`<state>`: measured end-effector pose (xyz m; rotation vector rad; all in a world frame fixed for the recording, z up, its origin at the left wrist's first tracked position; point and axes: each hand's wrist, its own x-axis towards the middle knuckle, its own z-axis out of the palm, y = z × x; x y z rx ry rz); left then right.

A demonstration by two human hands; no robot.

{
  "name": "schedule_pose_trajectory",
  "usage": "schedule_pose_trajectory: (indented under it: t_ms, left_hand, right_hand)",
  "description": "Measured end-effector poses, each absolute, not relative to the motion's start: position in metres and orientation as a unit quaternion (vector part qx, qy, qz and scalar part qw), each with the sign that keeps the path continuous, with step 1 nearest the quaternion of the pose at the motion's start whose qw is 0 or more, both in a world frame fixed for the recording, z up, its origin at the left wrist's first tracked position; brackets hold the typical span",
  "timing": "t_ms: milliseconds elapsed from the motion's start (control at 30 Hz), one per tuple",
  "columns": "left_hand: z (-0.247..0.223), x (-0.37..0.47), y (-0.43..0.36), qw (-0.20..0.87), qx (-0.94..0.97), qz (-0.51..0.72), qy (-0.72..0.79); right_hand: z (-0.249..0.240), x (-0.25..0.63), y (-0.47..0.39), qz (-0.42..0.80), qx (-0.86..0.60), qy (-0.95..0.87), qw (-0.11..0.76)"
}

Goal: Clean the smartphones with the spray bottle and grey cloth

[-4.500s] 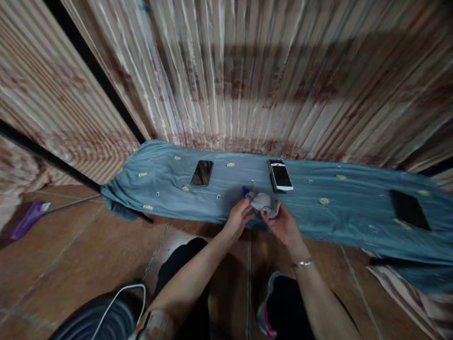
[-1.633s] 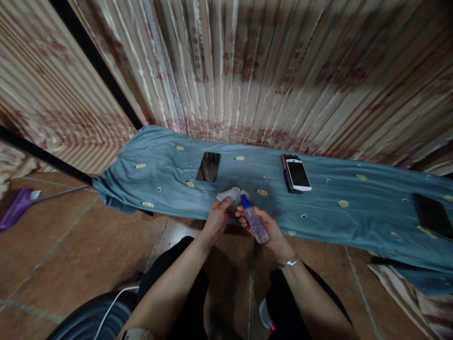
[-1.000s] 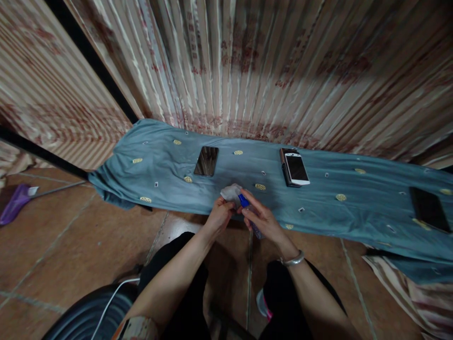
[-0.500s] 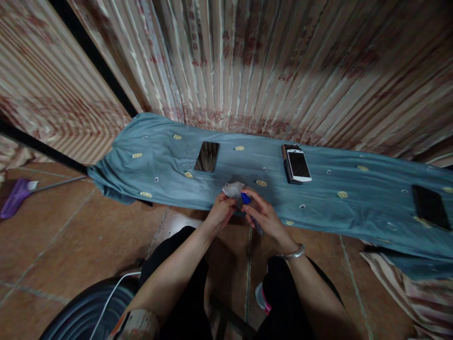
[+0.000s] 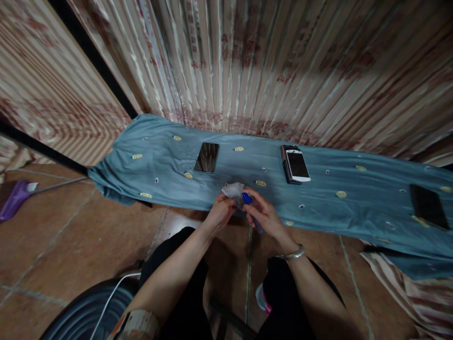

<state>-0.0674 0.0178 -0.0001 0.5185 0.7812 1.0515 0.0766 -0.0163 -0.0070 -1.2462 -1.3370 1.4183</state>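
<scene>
Over the near edge of the cloth-covered table [image 5: 166, 174], my left hand [image 5: 222, 210] is closed on a crumpled grey cloth [image 5: 234, 191]. Touching the cloth from the right is my right hand [image 5: 264, 212], its fingers wrapped round a clear object with a blue top [image 5: 247, 198]; its lower end [image 5: 259, 228] sticks out below the fingers. A dark phone [image 5: 207, 157] lies beyond my hands to the left. To the right, a white phone [image 5: 297, 165] rests on a dark case [image 5: 285, 156].
Another dark phone [image 5: 429, 206] lies at the table's right end. Striped curtains [image 5: 226, 66] hang behind. Black bars [image 5: 95, 61] stand at the left, a purple broom [image 5: 16, 199] is on the floor, and a black round object [image 5: 83, 309] with a white cable is at lower left.
The blue top has shifted very slightly to the right and tilted in my right hand. Both hands otherwise keep nearly the same place and hold.
</scene>
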Motion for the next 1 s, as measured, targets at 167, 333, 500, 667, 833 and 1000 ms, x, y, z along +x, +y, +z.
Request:
schedule_pose_trajectory:
  t_ms: [167,333,500,667,833,1000]
  left_hand:
    - [-0.005,-0.070,0.021,0.748,0.247,0.502,0.357]
    - [-0.013,-0.076,0.025,0.738,0.225,0.521,0.364]
    - [-0.015,-0.079,0.024,0.749,0.209,0.502,0.377]
    - [-0.004,-0.080,0.022,0.782,0.178,0.486,0.348]
    - [0.010,-0.076,0.019,0.807,0.157,0.477,0.311]
    - [0.015,-0.069,0.015,0.801,0.186,0.461,0.334]
  right_hand:
    - [-0.006,0.089,-0.015,0.491,-0.521,-0.583,0.384]
    - [-0.023,0.112,0.003,0.224,-0.624,-0.677,0.319]
    - [-0.042,0.119,0.030,0.092,-0.654,-0.701,0.270]
    - [-0.033,0.109,0.035,0.164,-0.640,-0.640,0.393]
    - [-0.017,0.076,0.016,0.560,-0.497,-0.382,0.542]
    - [-0.008,0.051,0.004,0.709,-0.331,-0.237,0.576]
